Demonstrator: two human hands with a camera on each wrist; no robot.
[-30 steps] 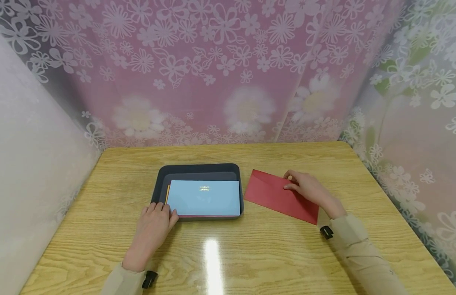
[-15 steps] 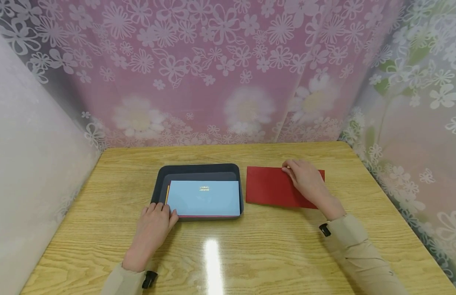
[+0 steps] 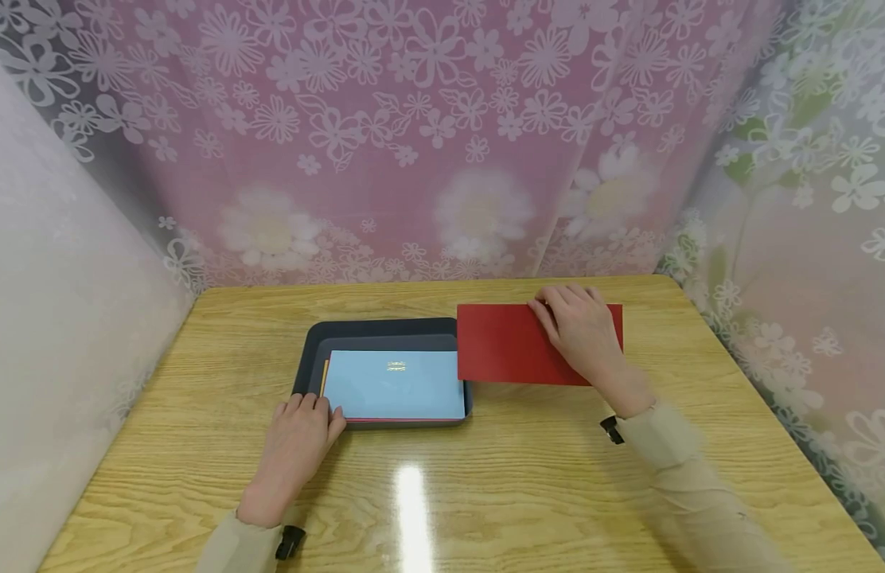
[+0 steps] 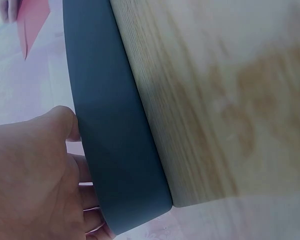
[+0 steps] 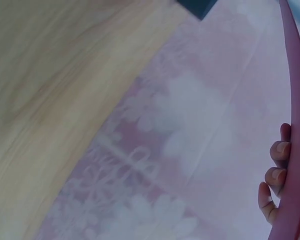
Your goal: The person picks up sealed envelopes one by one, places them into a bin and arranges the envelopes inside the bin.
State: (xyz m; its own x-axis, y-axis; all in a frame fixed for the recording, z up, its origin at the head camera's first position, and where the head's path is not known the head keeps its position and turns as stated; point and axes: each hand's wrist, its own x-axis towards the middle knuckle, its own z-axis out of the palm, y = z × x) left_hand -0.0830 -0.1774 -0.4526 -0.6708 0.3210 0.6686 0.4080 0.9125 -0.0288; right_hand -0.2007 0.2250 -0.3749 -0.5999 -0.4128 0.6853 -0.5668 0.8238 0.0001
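Note:
My right hand (image 3: 578,330) pinches a red envelope (image 3: 496,344) near its far edge, thumb on the near face and fingers behind. The right wrist view shows the fingertips (image 5: 277,175) curled along that red envelope's edge. Its left end is above the right rim of a dark grey tray (image 3: 385,328) and hides part of it. A light blue envelope (image 3: 392,390) with small gold print lies in the tray, over orange and pink edges. At the tray's near left corner, my left hand (image 3: 295,434) grips the rim; the left wrist view shows its thumb and fingers against the dark wall (image 4: 115,125).
The tray stands on a wood-grain table (image 3: 543,477). A pink flowered curtain (image 3: 371,159) hangs behind the table's far edge, with pale sheets on the left and right sides. A bright light reflection crosses the front of the table.
My right hand has turned the red envelope level, raised it off the table and moved it left and away, over the tray's right rim. The left hand has stayed at the corner.

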